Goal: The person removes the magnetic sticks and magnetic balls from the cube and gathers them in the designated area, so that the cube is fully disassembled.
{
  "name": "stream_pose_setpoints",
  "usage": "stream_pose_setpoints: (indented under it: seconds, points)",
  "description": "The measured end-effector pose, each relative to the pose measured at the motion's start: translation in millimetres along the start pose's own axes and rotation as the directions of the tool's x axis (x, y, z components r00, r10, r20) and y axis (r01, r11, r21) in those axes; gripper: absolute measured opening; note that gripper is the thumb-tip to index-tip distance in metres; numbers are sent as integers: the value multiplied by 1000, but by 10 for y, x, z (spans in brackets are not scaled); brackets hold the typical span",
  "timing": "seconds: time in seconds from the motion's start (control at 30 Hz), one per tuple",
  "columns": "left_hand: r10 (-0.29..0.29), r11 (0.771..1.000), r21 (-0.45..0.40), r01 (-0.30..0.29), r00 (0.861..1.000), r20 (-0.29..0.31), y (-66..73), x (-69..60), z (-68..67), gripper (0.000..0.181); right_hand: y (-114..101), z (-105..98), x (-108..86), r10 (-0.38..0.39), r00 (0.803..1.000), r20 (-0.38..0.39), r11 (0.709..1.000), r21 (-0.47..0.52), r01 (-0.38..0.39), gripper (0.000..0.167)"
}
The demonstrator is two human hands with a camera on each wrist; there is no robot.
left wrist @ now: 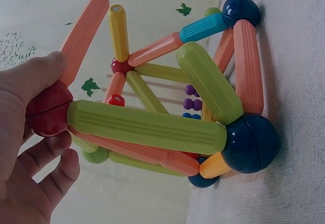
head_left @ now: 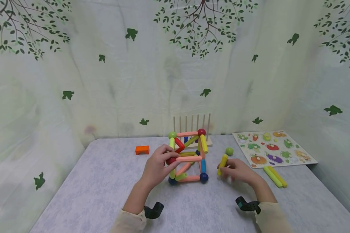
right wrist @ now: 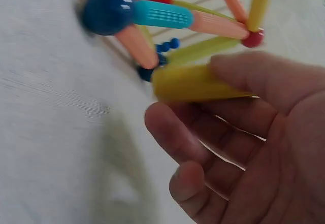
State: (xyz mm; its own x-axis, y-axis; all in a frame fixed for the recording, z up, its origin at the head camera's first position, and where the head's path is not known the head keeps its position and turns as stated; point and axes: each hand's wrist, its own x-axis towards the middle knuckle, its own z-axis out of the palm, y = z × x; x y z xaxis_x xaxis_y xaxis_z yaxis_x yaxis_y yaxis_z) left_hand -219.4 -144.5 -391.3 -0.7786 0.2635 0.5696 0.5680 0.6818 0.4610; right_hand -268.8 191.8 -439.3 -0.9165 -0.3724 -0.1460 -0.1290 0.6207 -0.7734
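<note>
A frame of coloured rods and balls stands on the table, with dark blue balls (head_left: 204, 177) at its base. My left hand (head_left: 156, 165) grips a red ball (left wrist: 49, 109) at its near upper-left corner, the thumb over the base of a salmon rod (left wrist: 84, 36). That rod's far end touches nothing in the left wrist view. A light green rod (left wrist: 147, 126) joins the red ball to a blue one below. Right of the frame, my right hand (head_left: 240, 171) pinches a yellow rod (right wrist: 188, 83) between thumb and fingers, apart from the frame.
A green ball (head_left: 229, 151) lies behind my right hand. Farther right are a vegetable picture board (head_left: 261, 158) and two loose rods, light green (head_left: 272, 177) and yellow (head_left: 278, 176). An orange block (head_left: 142, 149) sits left; a pegged wooden rack (head_left: 209, 141) stands behind the frame.
</note>
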Motion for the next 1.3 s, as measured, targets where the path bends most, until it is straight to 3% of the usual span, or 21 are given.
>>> stream_pose_setpoints:
  seconds: [0.17, 0.37, 0.6, 0.87, 1.3]
  points:
    - [-1, 1000, -9, 1, 1000, 13, -4, -9, 24, 14, 68, -154, -157, -51, 997, -61, 998, -46, 48, 39]
    - [-19, 1000, -6, 19, 1000, 23, -4, -14, 10, 15, 172, -279, -334, 8, 993, -114, 997, -77, -17, 64]
    - [-38, 999, -2, 38, 999, 25, -15, -33, -15, 15, 352, -491, -481, 116, 983, -144, 982, -131, -135, 59]
    - [-13, 1000, 3, 13, 1000, 17, -16, -6, -7, 15, 551, -709, -618, 226, 958, -179, 938, -227, -264, 48]
    - [-31, 999, -14, 31, 999, 28, 3, 5, -20, 14, 590, -755, -625, 334, 915, -228, 891, -242, -385, 44]
